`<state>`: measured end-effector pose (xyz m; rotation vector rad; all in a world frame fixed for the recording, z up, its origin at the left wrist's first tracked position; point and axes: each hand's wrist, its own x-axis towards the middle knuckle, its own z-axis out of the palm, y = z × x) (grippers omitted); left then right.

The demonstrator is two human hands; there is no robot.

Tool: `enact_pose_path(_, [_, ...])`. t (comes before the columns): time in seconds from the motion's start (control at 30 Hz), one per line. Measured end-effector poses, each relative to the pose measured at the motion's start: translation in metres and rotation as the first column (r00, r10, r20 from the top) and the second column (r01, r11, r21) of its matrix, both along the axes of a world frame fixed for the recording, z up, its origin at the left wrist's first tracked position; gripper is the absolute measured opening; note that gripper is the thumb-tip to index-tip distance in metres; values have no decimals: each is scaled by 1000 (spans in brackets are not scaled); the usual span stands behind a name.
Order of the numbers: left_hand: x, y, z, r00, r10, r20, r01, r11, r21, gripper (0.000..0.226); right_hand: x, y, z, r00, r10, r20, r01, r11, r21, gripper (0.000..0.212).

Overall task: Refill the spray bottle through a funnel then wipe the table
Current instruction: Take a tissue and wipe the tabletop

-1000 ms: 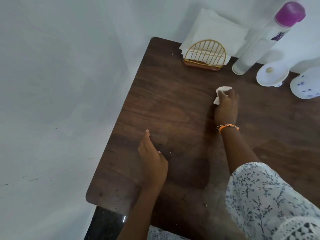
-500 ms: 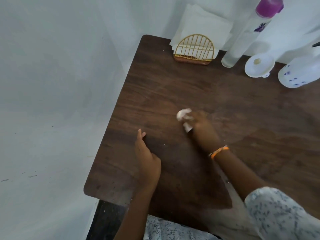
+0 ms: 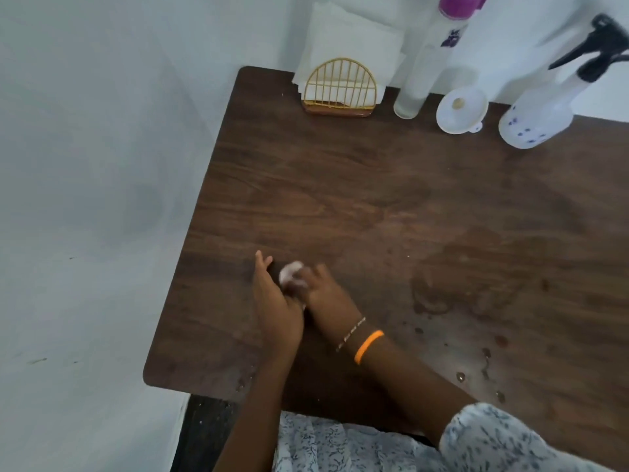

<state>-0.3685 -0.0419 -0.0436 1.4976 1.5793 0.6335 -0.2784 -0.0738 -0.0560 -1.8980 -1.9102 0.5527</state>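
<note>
My right hand grips a crumpled white tissue and presses it on the dark wooden table near the front left. My left hand stands on its edge right beside the tissue, fingers straight, touching the table. The white spray bottle with a black trigger head stands at the back right. A white funnel lies next to it on the left. Wet patches and drops show on the right half of the table.
A gold wire napkin holder with white napkins stands at the back edge. A tall clear bottle with a purple cap stands beside it. White walls close the table in at the left and back.
My right hand has swept the tissue from the back middle of the table towards the front left, up against my left hand. My left hand has stayed almost in place.
</note>
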Motion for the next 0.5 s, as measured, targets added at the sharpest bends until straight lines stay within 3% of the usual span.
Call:
enact_pose_path(0.07, [0, -3, 0, 1000, -12, -2, 12, 1000, -4, 78, 7, -16, 4, 989, 148, 25, -148, 988, 33, 33])
enact_pose_path(0.13, [3, -8, -1, 999, -37, -27, 37, 999, 15, 79, 42, -17, 0, 988, 154, 8, -154, 985, 80, 29])
enact_pose_path(0.23, [11, -18, -2, 996, -88, -33, 89, 995, 33, 75, 120, -8, -4, 981, -193, 18, 191, 978, 82, 23])
enact_pose_path(0.37, [28, -33, -2, 988, -148, -37, 150, 988, 42, 67, 178, -7, -6, 851, -502, 152, 503, 864, 36, 36])
enact_pose_path(0.43, [38, -40, 1, 986, -163, -39, 164, 985, 42, 68, 165, -9, -6, 806, -562, 185, 563, 825, 51, 35])
enact_pose_path(0.5, [49, -45, 4, 983, -181, -38, 183, 982, 51, 68, 137, -22, -8, 846, -500, 184, 507, 862, 10, 36])
